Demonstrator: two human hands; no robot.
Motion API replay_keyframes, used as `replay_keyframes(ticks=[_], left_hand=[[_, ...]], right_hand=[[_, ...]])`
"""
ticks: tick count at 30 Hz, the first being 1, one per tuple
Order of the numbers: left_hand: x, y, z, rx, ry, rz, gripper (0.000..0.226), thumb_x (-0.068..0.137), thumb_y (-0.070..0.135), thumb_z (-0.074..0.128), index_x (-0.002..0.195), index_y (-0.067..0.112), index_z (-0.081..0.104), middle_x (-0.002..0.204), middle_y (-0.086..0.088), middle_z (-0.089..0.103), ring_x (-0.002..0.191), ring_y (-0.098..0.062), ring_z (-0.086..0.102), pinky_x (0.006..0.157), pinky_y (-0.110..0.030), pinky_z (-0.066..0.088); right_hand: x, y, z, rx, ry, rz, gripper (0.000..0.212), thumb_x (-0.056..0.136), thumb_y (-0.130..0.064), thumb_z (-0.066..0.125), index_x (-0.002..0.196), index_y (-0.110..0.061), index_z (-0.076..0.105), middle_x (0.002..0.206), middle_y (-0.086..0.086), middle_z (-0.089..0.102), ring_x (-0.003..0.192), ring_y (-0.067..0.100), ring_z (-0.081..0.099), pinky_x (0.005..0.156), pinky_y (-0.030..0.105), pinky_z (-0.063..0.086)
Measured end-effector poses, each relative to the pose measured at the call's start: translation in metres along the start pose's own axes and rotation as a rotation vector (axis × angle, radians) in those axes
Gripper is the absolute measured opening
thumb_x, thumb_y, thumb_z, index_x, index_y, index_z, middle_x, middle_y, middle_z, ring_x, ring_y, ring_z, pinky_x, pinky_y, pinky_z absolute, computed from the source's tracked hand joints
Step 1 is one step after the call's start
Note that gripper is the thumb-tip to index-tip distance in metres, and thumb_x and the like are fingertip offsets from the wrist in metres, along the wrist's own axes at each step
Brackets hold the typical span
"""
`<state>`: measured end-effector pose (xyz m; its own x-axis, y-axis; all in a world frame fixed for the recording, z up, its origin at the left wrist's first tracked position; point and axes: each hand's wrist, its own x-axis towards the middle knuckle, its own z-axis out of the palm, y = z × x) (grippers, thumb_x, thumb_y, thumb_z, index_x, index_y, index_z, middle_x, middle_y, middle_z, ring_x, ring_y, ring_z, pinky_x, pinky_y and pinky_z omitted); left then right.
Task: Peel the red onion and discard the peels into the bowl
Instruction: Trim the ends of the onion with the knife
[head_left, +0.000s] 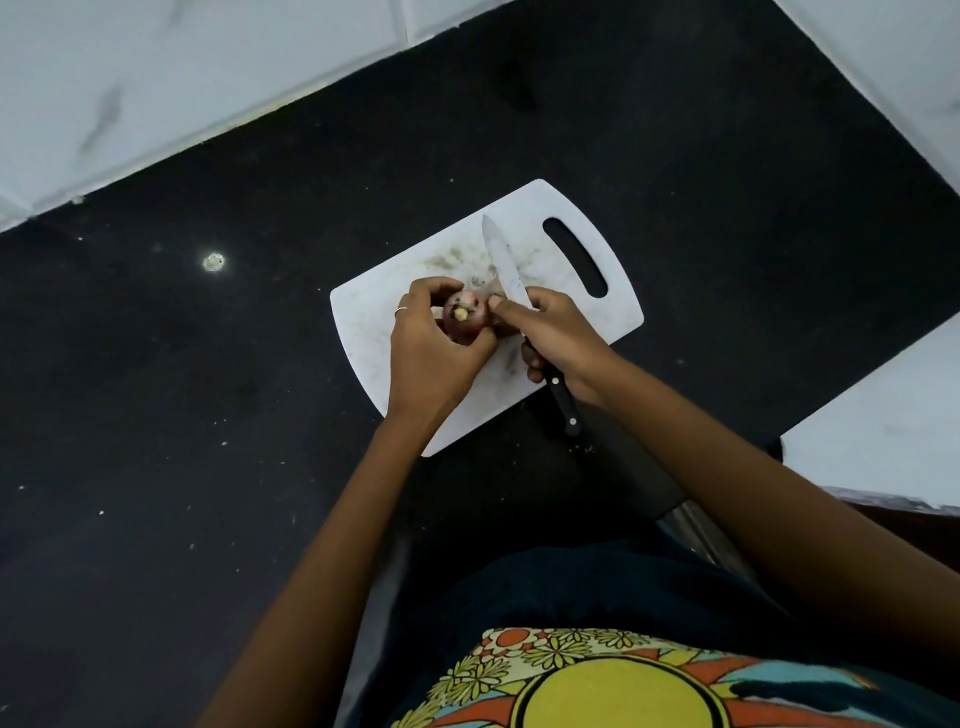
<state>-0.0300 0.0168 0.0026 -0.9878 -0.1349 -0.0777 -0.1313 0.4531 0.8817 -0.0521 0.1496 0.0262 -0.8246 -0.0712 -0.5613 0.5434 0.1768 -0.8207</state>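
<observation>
While the left hand (434, 353) cups the round red onion (465, 317), peeling proceeds.
Right hand (558, 343) fingers grip the black-handled steel knife (506, 270), thumb pinching the onion's skin.

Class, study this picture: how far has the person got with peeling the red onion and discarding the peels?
Done: little shows; no loose peels lie on the white cutting board. In hand: the left hand grips the red onion above the board, while the right hand holds the knife and pinches the onion's skin. Left: most peeling and discarding; no bowl is visible.

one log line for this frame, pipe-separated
step: peeling | left hand: holds red onion | right hand: holds knife, pinches onion skin | cutting board beneath | bowl: not in view
</observation>
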Motion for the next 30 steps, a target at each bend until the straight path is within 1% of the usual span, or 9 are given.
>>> replay_keyframes(ticks=[4,7,9,13,18,23,25,28,30], left_hand=[[-0.002,0.001,-0.001,-0.104,0.012,-0.012,0.047,0.074,0.015,0.075,0.116,0.014,0.054,0.111,0.004,0.057,0.095,-0.013,0.063,0.078,-0.021,0.055],[-0.005,0.003,-0.002,-0.12,0.047,-0.002,0.045,0.077,0.016,0.075,0.118,0.017,0.055,0.108,0.015,0.058,0.098,0.001,0.061,0.084,-0.019,0.051],[-0.007,0.003,-0.003,-0.114,0.056,0.008,0.045,0.078,0.016,0.075,0.118,0.017,0.055,0.108,0.015,0.06,0.098,0.007,0.058,0.086,-0.015,0.049],[-0.011,-0.002,-0.002,-0.11,0.026,-0.015,0.047,0.08,0.014,0.073,0.124,0.013,0.056,0.112,0.012,0.061,0.101,0.006,0.058,0.091,-0.015,0.047],[-0.015,-0.009,-0.002,-0.04,0.015,0.005,0.05,0.082,0.011,0.072,0.129,0.011,0.056,0.117,0.006,0.057,0.098,0.002,0.056,0.087,-0.005,0.043],[-0.01,-0.008,-0.002,-0.006,0.046,-0.028,0.054,0.079,0.01,0.075,0.13,0.009,0.056,0.115,0.001,0.052,0.089,0.007,0.053,0.081,-0.002,0.043],[-0.008,-0.008,-0.002,0.015,0.065,-0.039,0.056,0.076,0.014,0.078,0.128,0.011,0.058,0.116,0.0,0.056,0.088,0.001,0.057,0.082,-0.008,0.048],[-0.006,-0.008,-0.002,0.035,0.09,-0.048,0.054,0.073,0.016,0.081,0.124,0.01,0.061,0.116,-0.008,0.062,0.091,-0.009,0.061,0.084,-0.022,0.054],[-0.005,-0.006,-0.003,0.043,0.09,-0.05,0.052,0.073,0.015,0.08,0.122,0.01,0.063,0.115,-0.01,0.063,0.089,-0.009,0.061,0.081,-0.015,0.052]], right_hand=[[-0.003,-0.003,0.001,0.046,-0.011,-0.007,0.017,0.092,-0.025,0.058,0.103,-0.012,0.062,0.069,0.002,0.057,0.036,0.007,0.038,0.039,0.022,0.033],[-0.005,-0.001,0.002,0.037,0.047,-0.11,0.018,0.087,-0.023,0.066,0.101,-0.013,0.06,0.069,-0.002,0.057,0.036,0.004,0.042,0.037,0.022,0.034],[-0.007,0.001,0.003,0.005,0.077,-0.185,0.022,0.083,-0.023,0.07,0.099,-0.013,0.059,0.075,0.001,0.06,0.045,0.007,0.049,0.036,0.022,0.036],[-0.006,0.008,0.008,-0.076,0.096,-0.242,0.026,0.08,-0.019,0.073,0.098,-0.018,0.056,0.093,0.007,0.068,0.062,0.007,0.055,0.045,0.013,0.039],[-0.006,0.012,0.012,-0.124,0.077,-0.257,0.023,0.08,-0.018,0.073,0.098,-0.016,0.058,0.091,-0.001,0.067,0.063,0.004,0.056,0.05,0.011,0.039],[-0.009,0.009,0.009,-0.287,0.107,-0.253,0.02,0.097,-0.027,0.048,0.091,-0.008,0.054,0.066,-0.008,0.05,0.058,0.006,0.046,0.054,0.022,0.034],[-0.012,0.008,0.005,-0.419,0.1,-0.278,0.021,0.1,-0.023,0.04,0.085,-0.011,0.047,0.063,-0.006,0.046,0.058,0.01,0.045,0.053,0.024,0.032],[-0.017,0.009,-0.001,-0.633,0.036,-0.284,0.021,0.101,-0.023,0.037,0.095,-0.01,0.052,0.075,0.006,0.06,0.072,0.025,0.056,0.063,0.033,0.044],[-0.021,0.01,-0.002,-0.742,0.011,-0.272,0.025,0.101,-0.025,0.036,0.102,-0.008,0.055,0.084,0.013,0.064,0.079,0.033,0.059,0.07,0.041,0.049]])
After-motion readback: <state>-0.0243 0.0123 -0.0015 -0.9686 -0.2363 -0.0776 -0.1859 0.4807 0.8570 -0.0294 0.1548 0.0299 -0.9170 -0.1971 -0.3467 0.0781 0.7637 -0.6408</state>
